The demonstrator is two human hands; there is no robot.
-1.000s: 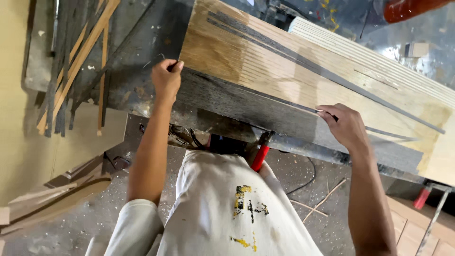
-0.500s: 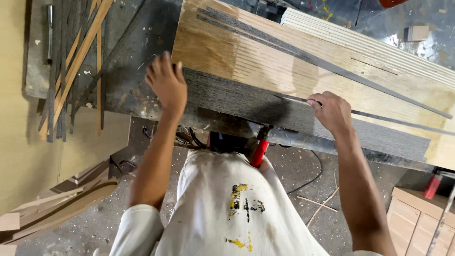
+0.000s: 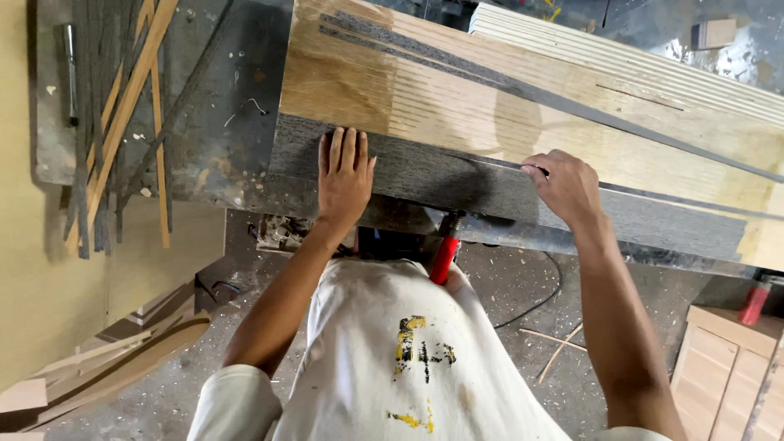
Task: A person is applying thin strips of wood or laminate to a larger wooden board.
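A wide dark grey veneer sheet lies along the near edge of a glued light wooden board on the workbench. My left hand rests flat on the sheet's left part, fingers apart, pressing down. My right hand is closed in a pinch on the sheet's upper edge, further right. A thin dark strip runs diagonally across the board above both hands.
Loose wood and dark veneer strips lie at the bench's left end. A red clamp handle hangs under the bench edge near my torso, and another red handle at right. Stacked boards and scrap pieces sit on the dusty floor.
My left hand left the sheet's left corner, lifted, and now lies flat on the sheet further right. My right hand stays pinched on the upper edge. The view has shifted.
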